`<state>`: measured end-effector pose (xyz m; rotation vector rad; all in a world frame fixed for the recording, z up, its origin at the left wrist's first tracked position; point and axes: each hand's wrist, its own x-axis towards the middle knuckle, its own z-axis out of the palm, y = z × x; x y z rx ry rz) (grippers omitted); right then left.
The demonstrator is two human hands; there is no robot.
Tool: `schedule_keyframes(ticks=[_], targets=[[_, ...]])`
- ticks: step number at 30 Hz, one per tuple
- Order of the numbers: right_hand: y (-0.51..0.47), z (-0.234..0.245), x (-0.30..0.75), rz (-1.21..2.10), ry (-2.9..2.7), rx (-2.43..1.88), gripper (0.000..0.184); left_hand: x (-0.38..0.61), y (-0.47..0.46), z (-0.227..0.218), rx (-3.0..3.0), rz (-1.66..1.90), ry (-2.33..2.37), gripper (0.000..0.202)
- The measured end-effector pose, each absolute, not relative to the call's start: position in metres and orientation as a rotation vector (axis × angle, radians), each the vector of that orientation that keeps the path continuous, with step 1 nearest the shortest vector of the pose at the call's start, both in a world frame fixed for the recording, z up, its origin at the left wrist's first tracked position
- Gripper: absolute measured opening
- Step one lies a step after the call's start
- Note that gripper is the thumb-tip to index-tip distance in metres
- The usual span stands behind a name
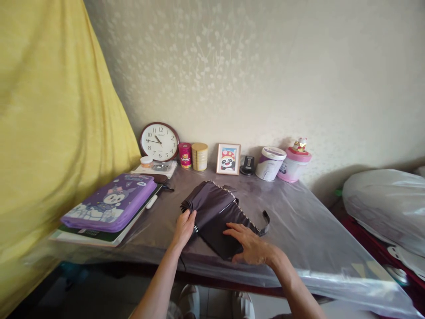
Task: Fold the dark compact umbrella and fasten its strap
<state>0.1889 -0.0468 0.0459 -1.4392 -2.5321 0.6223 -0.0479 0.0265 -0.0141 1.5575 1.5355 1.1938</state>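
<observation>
A dark folding umbrella (pixel 212 208), its pleated cloth partly fanned out, lies on the table in front of me. A checked trim runs along one edge, and its strap (pixel 265 223) curls off to the right. My left hand (pixel 185 227) pinches the gathered folds at the umbrella's left end. Spread over the loose cloth on the near right is my right hand (pixel 250 246), fingers apart and palm down, resting on or just above the fabric. The umbrella's handle is not clearly visible.
A purple zip case (pixel 113 201) lies on books at the left. Along the wall stand a clock (pixel 160 141), two canisters, a panda picture frame (pixel 228 158), a black stapler-like object (pixel 247 165) and two tubs. A yellow curtain (pixel 56 110) hangs at the left.
</observation>
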Motion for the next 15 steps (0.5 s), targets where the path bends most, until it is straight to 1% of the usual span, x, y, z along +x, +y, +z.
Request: schedule_keyframes(ticks=[7, 11, 15], targets=[[-0.045, 0.05, 0.187, 0.779, -2.572, -1.522, 0.077, -0.047, 0.028, -0.016, 1.556, 1.196, 1.544, 0.03], [-0.046, 0.046, 0.188, 0.752, -2.54, -1.49, 0.074, -0.048, 0.028, -0.016, 1.55, 1.199, 1.55, 0.03], [-0.043, 0.04, 0.192, 0.704, -2.508, -1.404, 0.066, -0.049, 0.027, -0.016, 1.549, 1.197, 1.541, 0.031]])
